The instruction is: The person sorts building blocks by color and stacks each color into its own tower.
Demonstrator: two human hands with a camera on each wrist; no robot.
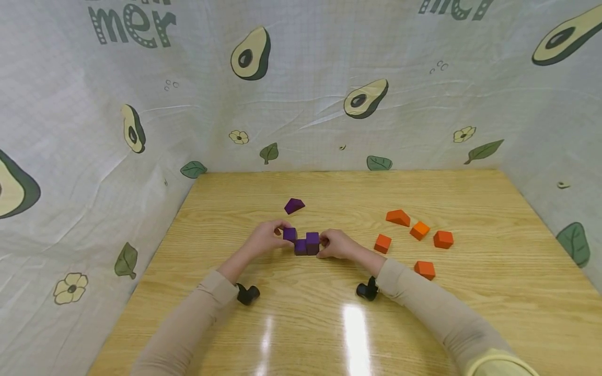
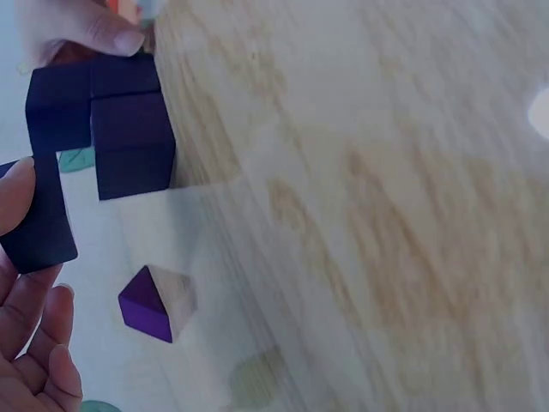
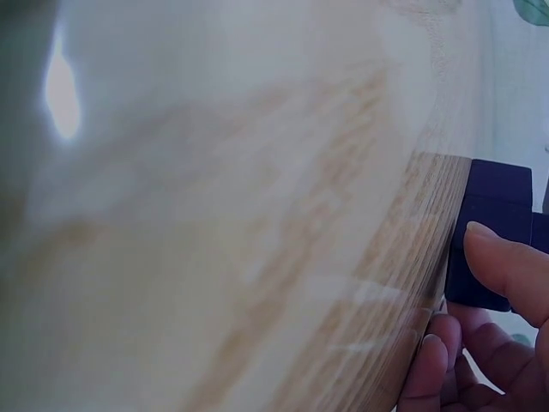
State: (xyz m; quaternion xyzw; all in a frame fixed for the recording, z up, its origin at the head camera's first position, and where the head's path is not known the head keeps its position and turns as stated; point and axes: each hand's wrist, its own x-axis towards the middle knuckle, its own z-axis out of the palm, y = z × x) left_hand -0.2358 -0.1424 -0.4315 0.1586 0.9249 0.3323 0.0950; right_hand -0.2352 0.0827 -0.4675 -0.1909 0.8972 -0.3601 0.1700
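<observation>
My left hand (image 1: 267,239) pinches a purple cube (image 1: 289,234) between thumb and fingers, raised beside a small purple structure. That structure has a low purple cube (image 1: 301,248) on the left and a two-cube purple stack (image 1: 312,243) against it on the right. In the left wrist view the held cube (image 2: 41,219) is apart from the low cube (image 2: 133,150). My right hand (image 1: 337,244) grips the stack from its right side. In the right wrist view its thumb lies on the lower cube (image 3: 487,257) of that stack, with the fingers at the opposite face.
A purple wedge-shaped block (image 1: 294,206) lies beyond the left hand. To the right lie several orange pieces, among them a wedge (image 1: 398,218), a tilted cube (image 1: 420,230) and a block (image 1: 425,269) near the right sleeve. A patterned cloth (image 1: 301,120) hangs behind the wooden table (image 1: 301,324).
</observation>
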